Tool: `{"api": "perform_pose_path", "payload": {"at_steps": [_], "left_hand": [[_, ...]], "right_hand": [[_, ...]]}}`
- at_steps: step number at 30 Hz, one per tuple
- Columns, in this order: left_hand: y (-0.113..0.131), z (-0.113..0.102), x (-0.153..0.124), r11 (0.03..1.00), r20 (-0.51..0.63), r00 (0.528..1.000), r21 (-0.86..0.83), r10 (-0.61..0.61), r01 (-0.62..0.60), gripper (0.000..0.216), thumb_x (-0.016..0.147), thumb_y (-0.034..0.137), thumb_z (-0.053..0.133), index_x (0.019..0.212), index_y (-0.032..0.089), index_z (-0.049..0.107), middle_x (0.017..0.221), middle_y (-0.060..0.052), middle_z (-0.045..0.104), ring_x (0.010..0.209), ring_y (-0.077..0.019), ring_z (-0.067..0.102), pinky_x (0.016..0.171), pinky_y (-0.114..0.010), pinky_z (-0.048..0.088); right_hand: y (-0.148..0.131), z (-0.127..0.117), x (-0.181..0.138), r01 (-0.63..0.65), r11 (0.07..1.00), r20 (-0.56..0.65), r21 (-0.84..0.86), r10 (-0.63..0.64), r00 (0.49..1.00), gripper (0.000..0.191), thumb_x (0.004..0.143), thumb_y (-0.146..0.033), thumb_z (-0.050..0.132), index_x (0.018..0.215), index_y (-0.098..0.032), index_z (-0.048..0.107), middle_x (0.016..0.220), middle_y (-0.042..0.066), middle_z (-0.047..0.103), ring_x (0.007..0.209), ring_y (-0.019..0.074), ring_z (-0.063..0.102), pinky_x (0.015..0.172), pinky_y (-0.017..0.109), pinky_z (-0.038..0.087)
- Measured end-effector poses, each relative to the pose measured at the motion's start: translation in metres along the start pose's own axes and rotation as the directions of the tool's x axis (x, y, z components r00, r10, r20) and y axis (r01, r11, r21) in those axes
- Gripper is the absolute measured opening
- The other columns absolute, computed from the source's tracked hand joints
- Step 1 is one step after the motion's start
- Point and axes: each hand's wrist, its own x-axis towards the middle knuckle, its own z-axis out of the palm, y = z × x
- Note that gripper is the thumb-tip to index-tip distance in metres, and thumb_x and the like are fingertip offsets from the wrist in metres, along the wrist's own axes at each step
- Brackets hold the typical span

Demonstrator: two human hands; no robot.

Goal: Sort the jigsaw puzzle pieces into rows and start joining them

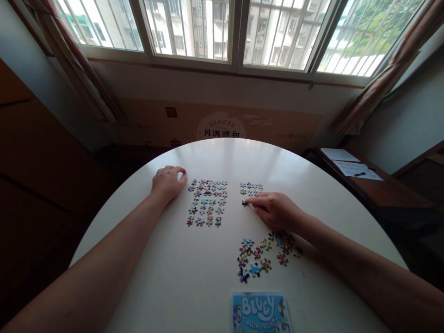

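My right hand [277,209] reaches in from the right, its fingertips on a dark blue puzzle piece [244,202] at the tabletop. Just above that piece lies a small block of spaced puzzle pieces [251,188] in rows. My left hand [169,182] rests on the white table [166,277], fingers loosely bent and nothing visible in them. To its right, a larger set of puzzle pieces [208,202] is laid out in separate rows. Below my right hand is a loose heap of colorful puzzle pieces [265,243], partly covered by the wrist and forearm.
A blue Bluey picture card [261,312] lies at the near edge of view, below the heap. On the right, a brown side table [398,194] carries papers [357,170] and a pen [360,174]. Barred windows [187,30] and curtains stand behind the round table.
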Motion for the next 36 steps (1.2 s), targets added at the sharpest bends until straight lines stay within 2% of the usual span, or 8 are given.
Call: {"api": "perform_pose_path", "payload": {"at_steps": [10, 20, 26, 36], "left_hand": [[0.0014, -0.0019, -0.0007, 1.000, 0.007, 1.000, -0.004, -0.009, 0.009, 0.040, 0.093, 0.040, 0.049, 0.121, 0.025, 0.074, 0.134, -0.012, 0.066, 0.124, -0.0370, 0.056, 0.105, -0.049, 0.045], [0.0013, -0.0021, -0.0011, 1.000, 0.010, 1.000, 0.005, -0.005, 0.005, 0.041, 0.093, 0.040, 0.048, 0.121, 0.024, 0.074, 0.134, -0.013, 0.065, 0.123, -0.0371, 0.057, 0.105, -0.049, 0.046], [0.0000, -0.0008, -0.0005, 1.000, -0.002, 1.000, -0.003, 0.004, -0.004, 0.042, 0.092, 0.041, 0.048, 0.120, 0.024, 0.075, 0.133, -0.013, 0.066, 0.121, -0.0374, 0.057, 0.105, -0.050, 0.046], [0.0003, -0.0017, -0.0014, 1.000, -0.002, 1.000, -0.011, 0.001, -0.001, 0.041, 0.092, 0.041, 0.049, 0.120, 0.024, 0.075, 0.133, -0.012, 0.066, 0.121, -0.0371, 0.057, 0.105, -0.049, 0.046]], "right_hand": [[-0.0025, 0.0027, 0.0029, -0.090, 0.995, -0.020, 0.032, 0.091, 0.996, 0.033, 0.099, -0.025, 0.057, 0.124, -0.031, 0.078, 0.118, 0.002, 0.078, 0.102, 0.0242, 0.076, 0.086, 0.038, 0.061], [0.0016, 0.0062, 0.0042, -0.080, 0.994, -0.032, 0.078, 0.082, 0.996, 0.029, 0.100, -0.025, 0.060, 0.122, -0.031, 0.078, 0.118, 0.001, 0.078, 0.104, 0.0230, 0.077, 0.089, 0.037, 0.062], [0.0028, 0.0076, 0.0029, -0.079, 0.996, -0.036, 0.050, 0.081, 0.996, 0.034, 0.100, -0.022, 0.059, 0.128, -0.032, 0.075, 0.123, 0.001, 0.076, 0.109, 0.0231, 0.076, 0.092, 0.037, 0.062], [0.0029, 0.0061, 0.0024, -0.027, 0.999, -0.008, 0.022, 0.027, 1.000, 0.030, 0.102, -0.028, 0.060, 0.126, -0.033, 0.076, 0.117, 0.001, 0.079, 0.102, 0.0219, 0.077, 0.087, 0.036, 0.062]]}}
